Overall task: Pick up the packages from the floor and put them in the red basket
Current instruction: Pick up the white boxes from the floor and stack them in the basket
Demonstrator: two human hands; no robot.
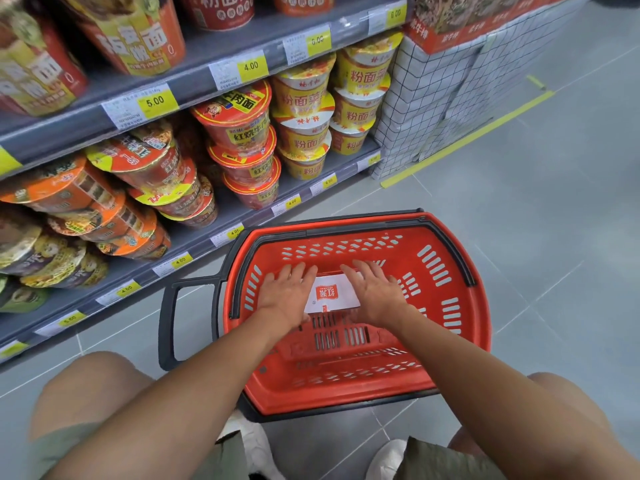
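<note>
left hand (pixel 287 292) and right hand (pixel 375 292) lie flat, fingers straight, on the ends of the white package (pixel 332 294), low inside the red basket (pixel 346 398), toward its far side. an uneven push could skid the basket across the smooth floor tiles (pixel 536 220).

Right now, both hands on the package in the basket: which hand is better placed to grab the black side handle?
Left, likely. The left hand lies on the package at the side of the basket where the handle sticks out. The right hand is on the far side.
</note>
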